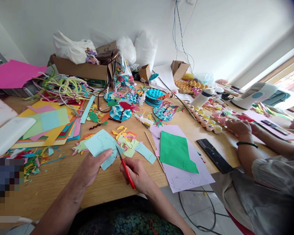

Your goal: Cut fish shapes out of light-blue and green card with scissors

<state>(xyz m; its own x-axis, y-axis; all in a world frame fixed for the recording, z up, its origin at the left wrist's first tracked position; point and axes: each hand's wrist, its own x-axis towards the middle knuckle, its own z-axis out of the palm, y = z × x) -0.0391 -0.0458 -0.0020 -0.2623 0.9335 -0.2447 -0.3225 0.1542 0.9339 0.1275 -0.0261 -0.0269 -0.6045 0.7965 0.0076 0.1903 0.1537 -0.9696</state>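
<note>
My left hand [94,168] pinches a light blue sheet of paper [101,143] with outlines drawn on it, the thumb lying on top. In my right hand [138,174] is a pair of red-handled scissors [127,173]. The blades meet the right edge of the blue sheet, where a cut runs into the paper. Paper scraps [123,137] in yellow, orange and pale green lie just beyond my hands. A smaller blue piece [145,152] with a drawing rests to the right, beside a thin wooden stick [149,140].
A green sheet [176,151] lies on a lilac sheet [198,178] at right, near a black phone [214,156]. Stacked coloured paper [58,127] and a white power bank [11,135] are at left. Glue bottles [145,120] stand mid-table. A co-worker's hands [240,127] handle small figures at right.
</note>
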